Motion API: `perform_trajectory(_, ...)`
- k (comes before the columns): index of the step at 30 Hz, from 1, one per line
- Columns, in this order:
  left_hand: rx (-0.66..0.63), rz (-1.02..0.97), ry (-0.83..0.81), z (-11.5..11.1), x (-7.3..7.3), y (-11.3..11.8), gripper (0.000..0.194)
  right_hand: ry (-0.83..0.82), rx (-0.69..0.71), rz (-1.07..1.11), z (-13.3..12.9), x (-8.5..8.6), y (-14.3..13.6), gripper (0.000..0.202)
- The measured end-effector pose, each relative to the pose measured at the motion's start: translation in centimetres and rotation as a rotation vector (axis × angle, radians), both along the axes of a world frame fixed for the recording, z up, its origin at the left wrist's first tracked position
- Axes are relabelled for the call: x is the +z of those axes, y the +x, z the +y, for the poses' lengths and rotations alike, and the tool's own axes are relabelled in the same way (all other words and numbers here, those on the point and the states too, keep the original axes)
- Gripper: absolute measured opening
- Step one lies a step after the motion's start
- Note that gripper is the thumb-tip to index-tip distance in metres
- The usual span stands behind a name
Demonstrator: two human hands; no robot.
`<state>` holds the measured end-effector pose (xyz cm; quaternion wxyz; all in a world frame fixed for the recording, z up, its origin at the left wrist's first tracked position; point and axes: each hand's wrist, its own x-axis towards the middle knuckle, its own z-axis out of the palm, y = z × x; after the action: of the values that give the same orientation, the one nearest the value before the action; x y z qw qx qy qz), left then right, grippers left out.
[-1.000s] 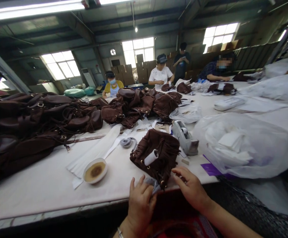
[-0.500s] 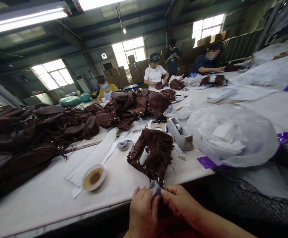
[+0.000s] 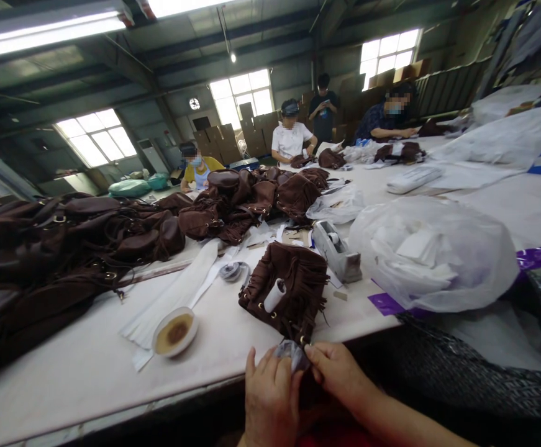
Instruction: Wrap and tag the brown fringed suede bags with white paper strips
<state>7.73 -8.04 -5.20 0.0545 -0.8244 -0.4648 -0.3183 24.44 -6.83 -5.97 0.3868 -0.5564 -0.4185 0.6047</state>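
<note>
A dark brown fringed bag (image 3: 298,279) lies near the table's front edge, with a white roll (image 3: 275,295) resting on it. At its near corner, my left hand (image 3: 272,394) is closed on a crumpled, translucent grey plastic piece (image 3: 290,352). My right hand (image 3: 338,372) pinches at the bag's near end, close to a gold ring, with thumb and fingers together; what exactly it grips is too small to tell. Both hands are side by side at the edge.
Left of the bag are a bowl of brownish liquid (image 3: 176,333), white strips (image 3: 177,288) and a tape roll (image 3: 230,271). A tape dispenser (image 3: 336,251) and a large plastic bag (image 3: 433,254) lie right. Brown bags (image 3: 79,248) are piled left; several people work beyond.
My left hand has shifted slightly, its fingers now more over the plastic. My right hand has moved a little up and right. The white roll and bag have shifted slightly.
</note>
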Motion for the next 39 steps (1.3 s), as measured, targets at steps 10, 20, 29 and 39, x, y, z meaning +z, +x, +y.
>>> perform_trajectory(10,-0.029,0.019,0.016,0.1,0.7,0.2,0.014,0.380,-0.008,-0.360,-1.2,0.8,0.3,0.015)
perform_trajectory(20,-0.033,-0.036,0.034,0.0,1.7,0.3,0.018,0.969,0.197,-0.724,-0.7,0.8,1.7,0.019)
perform_trajectory(29,-0.096,-0.118,0.131,0.6,-0.1,0.5,0.029,1.164,0.454,-0.908,1.9,2.8,2.2,0.025)
perform_trajectory(39,-0.018,0.027,-0.043,0.4,0.5,-0.2,0.019,1.290,0.456,-0.906,2.0,2.0,2.3,0.023)
